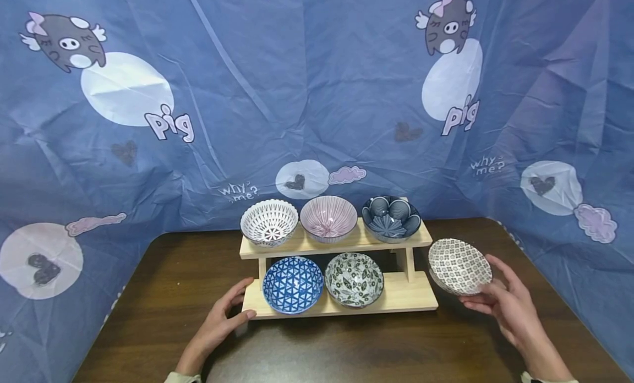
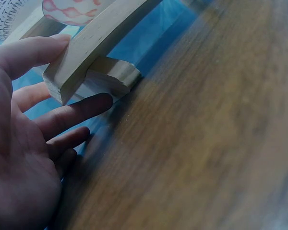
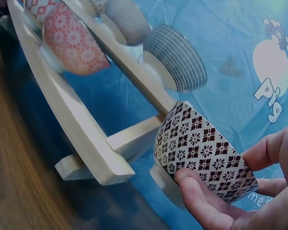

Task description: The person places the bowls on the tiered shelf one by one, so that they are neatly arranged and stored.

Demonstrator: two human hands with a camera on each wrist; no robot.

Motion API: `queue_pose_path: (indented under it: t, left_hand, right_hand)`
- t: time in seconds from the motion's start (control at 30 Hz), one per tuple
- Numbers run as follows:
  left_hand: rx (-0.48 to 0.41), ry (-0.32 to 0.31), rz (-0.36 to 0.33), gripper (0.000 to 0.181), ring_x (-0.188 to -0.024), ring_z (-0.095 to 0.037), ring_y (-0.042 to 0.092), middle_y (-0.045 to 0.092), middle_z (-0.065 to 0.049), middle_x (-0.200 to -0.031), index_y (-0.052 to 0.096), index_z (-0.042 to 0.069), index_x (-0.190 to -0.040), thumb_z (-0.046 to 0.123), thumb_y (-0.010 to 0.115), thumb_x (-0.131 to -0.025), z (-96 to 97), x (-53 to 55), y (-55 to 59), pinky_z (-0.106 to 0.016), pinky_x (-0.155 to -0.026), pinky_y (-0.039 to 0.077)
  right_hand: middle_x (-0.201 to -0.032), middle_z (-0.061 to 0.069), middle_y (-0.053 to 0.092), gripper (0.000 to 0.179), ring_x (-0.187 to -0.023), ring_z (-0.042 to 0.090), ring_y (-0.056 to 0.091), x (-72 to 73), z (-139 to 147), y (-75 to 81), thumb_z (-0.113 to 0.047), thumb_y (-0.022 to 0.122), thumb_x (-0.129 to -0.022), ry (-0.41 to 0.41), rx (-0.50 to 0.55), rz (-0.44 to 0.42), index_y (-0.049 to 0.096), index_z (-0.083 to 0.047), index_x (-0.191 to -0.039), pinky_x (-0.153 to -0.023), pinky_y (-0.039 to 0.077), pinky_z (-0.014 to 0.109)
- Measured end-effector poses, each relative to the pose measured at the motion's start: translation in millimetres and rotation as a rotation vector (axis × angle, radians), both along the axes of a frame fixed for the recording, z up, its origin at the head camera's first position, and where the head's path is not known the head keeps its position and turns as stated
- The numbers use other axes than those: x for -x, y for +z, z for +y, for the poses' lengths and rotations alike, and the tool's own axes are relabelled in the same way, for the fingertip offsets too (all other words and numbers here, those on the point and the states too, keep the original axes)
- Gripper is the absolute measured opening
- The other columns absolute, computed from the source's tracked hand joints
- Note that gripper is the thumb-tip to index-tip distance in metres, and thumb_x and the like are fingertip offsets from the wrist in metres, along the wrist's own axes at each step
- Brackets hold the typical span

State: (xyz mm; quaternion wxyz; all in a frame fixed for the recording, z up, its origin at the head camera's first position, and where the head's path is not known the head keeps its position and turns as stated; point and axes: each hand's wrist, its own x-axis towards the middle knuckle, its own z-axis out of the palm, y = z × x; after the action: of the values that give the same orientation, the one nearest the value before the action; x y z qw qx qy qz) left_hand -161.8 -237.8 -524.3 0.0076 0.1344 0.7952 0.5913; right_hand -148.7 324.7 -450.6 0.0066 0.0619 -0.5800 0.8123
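Note:
My right hand (image 1: 512, 303) holds a patterned bowl (image 1: 459, 266) by its rim and side, tilted, just off the right end of a two-tier wooden display stand (image 1: 411, 295). Dark small flowers cover the bowl's outside in the right wrist view. My left hand (image 1: 223, 319) grips the left end of the stand's lower board, with the thumb on the board in the left wrist view and the other fingers loosely spread. On the lower tier sit a blue triangle-patterned bowl (image 1: 292, 285) and a green leafy bowl (image 1: 354, 280), with bare board to their right.
The upper tier carries a white scalloped bowl (image 1: 269, 223), a pink striped bowl (image 1: 329, 219) and a dark blue floral bowl (image 1: 391, 219). All stands on a brown wooden table (image 1: 337, 350). A blue printed cloth (image 1: 337, 97) hangs behind and at both sides.

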Motion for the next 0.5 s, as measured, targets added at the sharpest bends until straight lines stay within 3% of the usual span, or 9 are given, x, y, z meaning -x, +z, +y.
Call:
queue_pose_path:
  t: [0.5]
  left_hand:
    - [0.0,0.0,-0.001,0.066,-0.105,0.005,0.062,0.064,-0.03,-0.127,0.041,-0.001,-0.148,0.006,0.07,-0.089,0.8,-0.3,1.0,-0.018,-0.089,0.045]
  right_hand:
    - [-0.108,0.005,0.074,0.071,-0.081,0.028,0.076,-17.9,-11,-2.3,0.021,0.027,-0.094,0.136,0.019,0.071,0.042,-0.03,-0.14,-0.069,0.061,0.037]
